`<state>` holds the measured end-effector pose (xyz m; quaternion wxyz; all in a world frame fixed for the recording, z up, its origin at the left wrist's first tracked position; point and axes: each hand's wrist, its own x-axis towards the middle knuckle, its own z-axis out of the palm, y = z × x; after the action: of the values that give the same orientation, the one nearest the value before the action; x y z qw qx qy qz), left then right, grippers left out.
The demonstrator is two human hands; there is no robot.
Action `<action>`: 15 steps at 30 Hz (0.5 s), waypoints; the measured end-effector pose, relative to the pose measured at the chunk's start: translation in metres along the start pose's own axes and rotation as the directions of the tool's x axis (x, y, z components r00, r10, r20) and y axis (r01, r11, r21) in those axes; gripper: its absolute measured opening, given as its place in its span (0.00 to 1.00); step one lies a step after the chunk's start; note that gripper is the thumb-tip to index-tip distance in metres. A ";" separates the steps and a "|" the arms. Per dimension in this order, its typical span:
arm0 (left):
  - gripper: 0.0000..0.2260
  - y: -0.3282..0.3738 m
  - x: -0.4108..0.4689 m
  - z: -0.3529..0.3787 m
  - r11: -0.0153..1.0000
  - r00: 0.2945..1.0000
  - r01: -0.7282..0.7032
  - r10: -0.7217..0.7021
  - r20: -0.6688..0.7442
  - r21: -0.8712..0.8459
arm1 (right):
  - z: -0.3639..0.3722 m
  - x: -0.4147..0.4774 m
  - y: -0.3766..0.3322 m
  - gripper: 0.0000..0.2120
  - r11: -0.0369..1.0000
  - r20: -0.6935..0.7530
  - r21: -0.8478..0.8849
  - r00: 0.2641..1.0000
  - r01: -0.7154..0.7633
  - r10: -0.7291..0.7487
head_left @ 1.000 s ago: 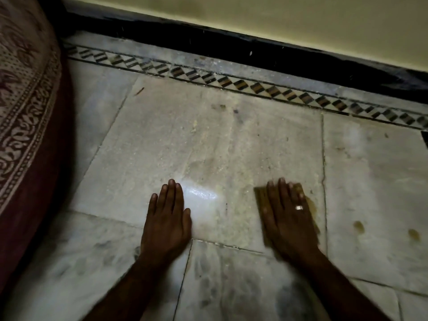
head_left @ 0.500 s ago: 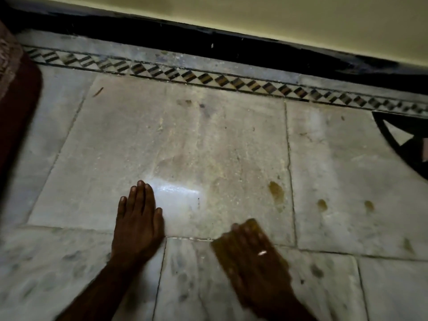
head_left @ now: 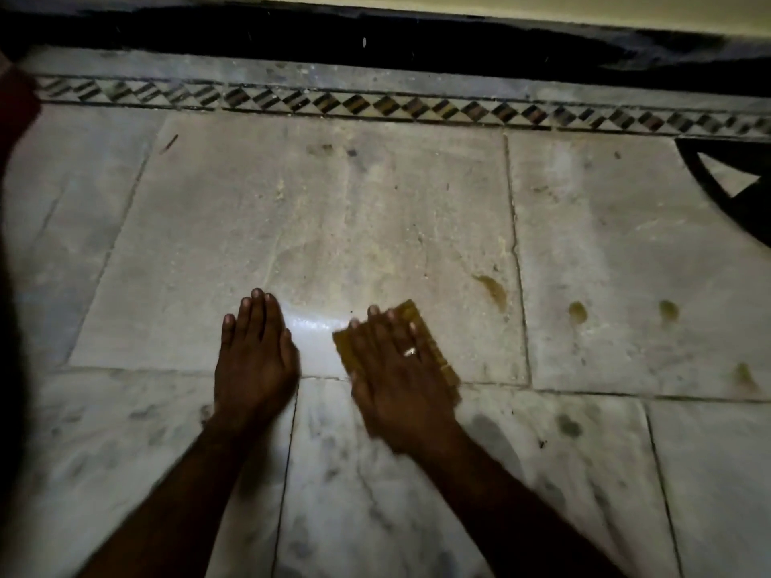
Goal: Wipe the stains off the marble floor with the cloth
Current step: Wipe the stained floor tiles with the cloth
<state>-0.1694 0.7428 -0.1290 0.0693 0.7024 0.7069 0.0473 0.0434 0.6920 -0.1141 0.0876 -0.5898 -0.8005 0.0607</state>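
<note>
The right hand (head_left: 400,369) lies flat, fingers straight, pressing the yellow cloth (head_left: 344,346) onto the marble floor (head_left: 333,202). The left hand (head_left: 254,356) rests flat and open just beside it. Brown stains (head_left: 494,292) sit right of the cloth's edge, with bare floor between.

Nothing readable here, no labels, brands, numbers or signs. The closest thing to a marking is the border strip (head_left: 375,104) running along the marble floor (head_left: 292,223), and that's just a diamond pattern, not lettering.
</note>
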 end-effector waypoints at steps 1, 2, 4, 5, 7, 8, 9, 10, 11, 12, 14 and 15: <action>0.29 0.008 -0.002 0.000 0.999 1.000 -0.026 0.026 0.002 -0.023 | -0.003 -0.022 0.001 0.29 0.999 0.002 0.004 0.999 0.036 -0.036; 0.29 0.024 -0.005 0.001 0.994 0.995 -0.097 0.098 0.015 -0.047 | -0.006 -0.049 0.008 0.29 0.999 0.006 -0.002 0.999 0.049 -0.049; 0.28 0.063 -0.012 0.008 0.953 0.953 -0.295 0.298 0.047 -0.073 | -0.017 -0.097 0.034 0.30 1.000 -0.002 -0.010 1.000 0.011 -0.011; 0.28 0.082 -0.011 0.012 0.933 0.933 -0.351 0.356 0.057 -0.079 | -0.022 -0.116 0.053 0.30 0.999 -0.012 -0.015 0.999 -0.044 0.044; 0.29 0.111 0.000 0.017 0.922 0.923 -0.376 0.381 0.051 -0.088 | -0.032 -0.137 0.097 0.29 0.980 0.012 -0.059 0.981 -0.190 0.191; 0.29 0.121 0.006 0.020 0.924 0.925 -0.374 0.378 0.044 -0.079 | -0.034 -0.138 0.119 0.28 0.960 0.025 -0.093 0.963 -0.265 0.268; 0.29 0.131 0.014 0.022 0.923 0.923 -0.379 0.382 0.039 -0.071 | -0.035 -0.131 0.141 0.28 0.933 0.026 -0.109 0.938 -0.342 0.347; 0.29 0.138 0.020 0.025 0.921 0.921 -0.384 0.387 0.042 -0.064 | -0.036 -0.117 0.159 0.28 0.900 0.008 -0.104 0.905 -0.423 0.426; 0.29 0.146 0.025 0.027 0.919 0.918 -0.390 0.393 0.048 -0.060 | -0.036 -0.096 0.173 0.30 0.865 -0.024 -0.087 0.869 -0.494 0.494; 0.29 0.153 0.028 0.029 0.917 0.917 -0.394 0.397 0.048 -0.061 | -0.035 -0.072 0.183 0.31 0.839 -0.046 -0.086 0.844 -0.537 0.535; 0.29 0.161 0.030 0.033 0.916 0.916 -0.398 0.400 0.033 -0.051 | -0.031 -0.019 0.187 0.31 0.844 -0.028 -0.116 0.852 -0.523 0.524; 0.29 0.162 0.030 0.034 0.915 0.914 -0.402 0.404 0.029 -0.043 | -0.026 0.003 0.182 0.31 0.869 -0.025 -0.132 0.878 -0.477 0.478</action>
<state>-0.0046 0.7732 -0.1367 0.0839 0.8323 0.5447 0.0603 0.2180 0.7489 -0.1245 0.0265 -0.7733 -0.6328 0.0289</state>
